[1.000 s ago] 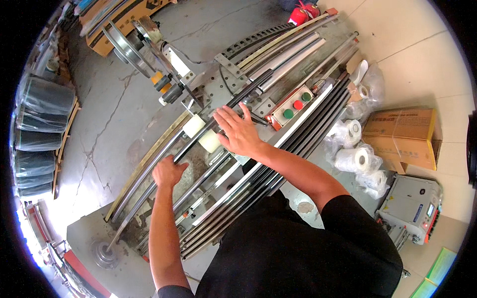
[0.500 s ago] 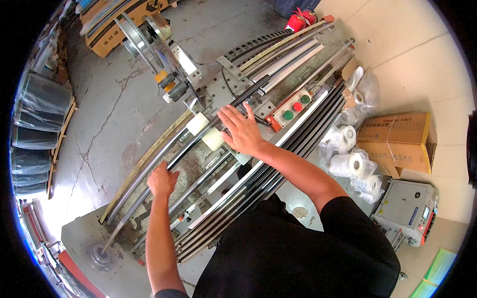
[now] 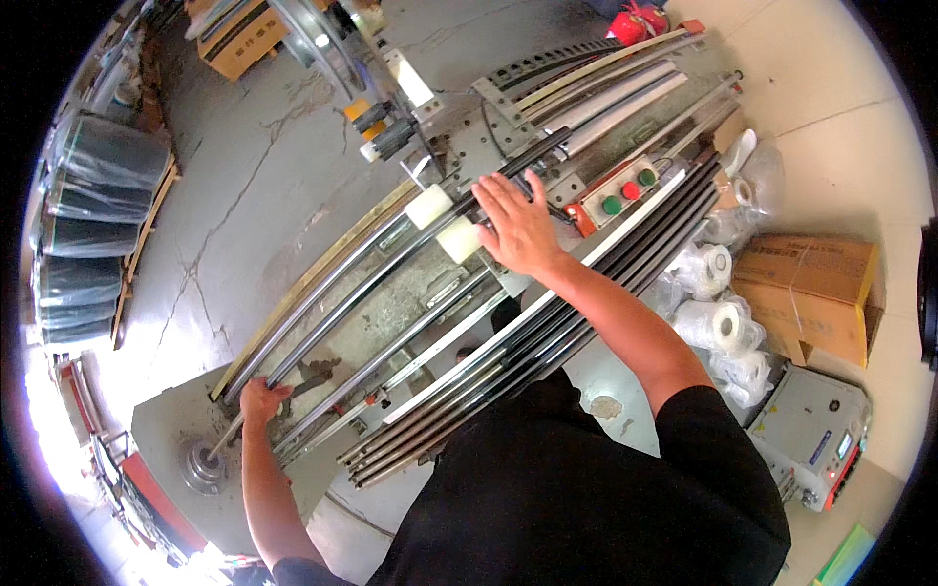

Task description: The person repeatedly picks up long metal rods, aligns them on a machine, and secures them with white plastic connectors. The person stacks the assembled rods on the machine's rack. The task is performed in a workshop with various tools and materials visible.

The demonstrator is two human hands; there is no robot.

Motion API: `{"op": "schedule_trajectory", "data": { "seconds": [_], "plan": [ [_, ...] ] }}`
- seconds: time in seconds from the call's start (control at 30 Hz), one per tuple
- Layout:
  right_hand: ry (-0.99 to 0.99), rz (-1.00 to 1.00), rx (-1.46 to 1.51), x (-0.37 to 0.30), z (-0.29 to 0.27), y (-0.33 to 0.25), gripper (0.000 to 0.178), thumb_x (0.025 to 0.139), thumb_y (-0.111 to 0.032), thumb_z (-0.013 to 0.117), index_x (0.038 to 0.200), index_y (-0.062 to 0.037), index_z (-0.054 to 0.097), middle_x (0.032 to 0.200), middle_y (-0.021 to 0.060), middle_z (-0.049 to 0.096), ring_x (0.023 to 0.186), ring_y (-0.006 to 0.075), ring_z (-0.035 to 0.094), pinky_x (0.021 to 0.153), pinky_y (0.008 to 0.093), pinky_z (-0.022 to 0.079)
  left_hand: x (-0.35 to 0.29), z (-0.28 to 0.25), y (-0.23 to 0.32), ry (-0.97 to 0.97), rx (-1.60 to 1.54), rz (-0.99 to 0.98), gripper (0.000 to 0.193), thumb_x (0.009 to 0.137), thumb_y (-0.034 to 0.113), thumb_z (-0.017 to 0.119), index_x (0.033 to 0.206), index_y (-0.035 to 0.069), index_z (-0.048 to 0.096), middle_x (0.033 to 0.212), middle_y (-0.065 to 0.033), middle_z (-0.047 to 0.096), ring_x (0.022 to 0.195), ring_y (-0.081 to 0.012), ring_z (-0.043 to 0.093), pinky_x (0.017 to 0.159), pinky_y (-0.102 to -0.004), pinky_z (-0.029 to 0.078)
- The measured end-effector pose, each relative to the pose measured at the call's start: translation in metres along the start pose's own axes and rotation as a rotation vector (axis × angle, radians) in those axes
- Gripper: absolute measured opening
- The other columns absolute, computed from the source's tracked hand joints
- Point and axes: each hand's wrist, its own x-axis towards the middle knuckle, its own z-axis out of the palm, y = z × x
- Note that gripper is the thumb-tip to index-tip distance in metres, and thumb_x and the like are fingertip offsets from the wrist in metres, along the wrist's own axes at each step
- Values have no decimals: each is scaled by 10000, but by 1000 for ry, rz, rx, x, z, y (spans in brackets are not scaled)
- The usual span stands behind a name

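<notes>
A long dark metal rod (image 3: 354, 302) runs slantwise along the machine bed, passing between two white rollers (image 3: 427, 207). My left hand (image 3: 264, 398) is closed round the rod's lower left end, close to a round metal chuck (image 3: 203, 463); its fingertips are partly hidden. Beside the rollers, my right hand (image 3: 518, 223) lies over the rod's upper stretch with fingers stretched out and thumb apart. To the right of that hand sits a control box (image 3: 625, 195) with green and red buttons.
Several dark tubes (image 3: 586, 314) lie side by side between me and the bed. A wheel assembly (image 3: 322, 44) stands beyond it. Right are wrapped white rolls (image 3: 725, 327), a cardboard box (image 3: 806, 283) and a grey device (image 3: 813, 425). Wrapped dark rolls (image 3: 103, 230) stand left.
My left hand has moved down and left along the rod to its end near the chuck. My right hand stays by the rollers. The whole view has shifted slightly.
</notes>
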Motion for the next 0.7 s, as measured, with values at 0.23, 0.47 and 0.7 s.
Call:
{"op": "schedule_trajectory", "data": {
  "seconds": [0.23, 0.47, 0.7],
  "plan": [
    [23, 1, 22, 4, 3, -2, 589, 974, -374, 589, 1458, -44, 521, 1498, 134, 538, 1423, 296, 472, 1215, 629, 182, 4, -37, 180, -142, 126, 93, 529, 764, 595, 807, 933, 94, 783, 893, -187, 747, 894, -367, 727, 768, -489, 561],
    [5, -13, 5, 7, 5, -5, 601, 955, -371, 623, 1466, -70, 531, 1508, 116, 540, 1439, 275, 464, 1235, 606, 166, 21, -28, 311, -67, 35, 330, 534, 760, 613, 795, 954, 117, 782, 1013, -144, 762, 992, -344, 727, 827, -486, 581],
    [-62, -24, -93, -6, 5, 2, 597, 1020, -374, 553, 1535, -89, 455, 1551, 102, 489, 1469, 265, 423, 1260, 571, 89, 18, -15, 419, 24, -105, 452, 384, 803, 382, 789, 1071, 113, 731, 1021, -146, 767, 976, -326, 751, 809, -462, 605]
  ]
}}
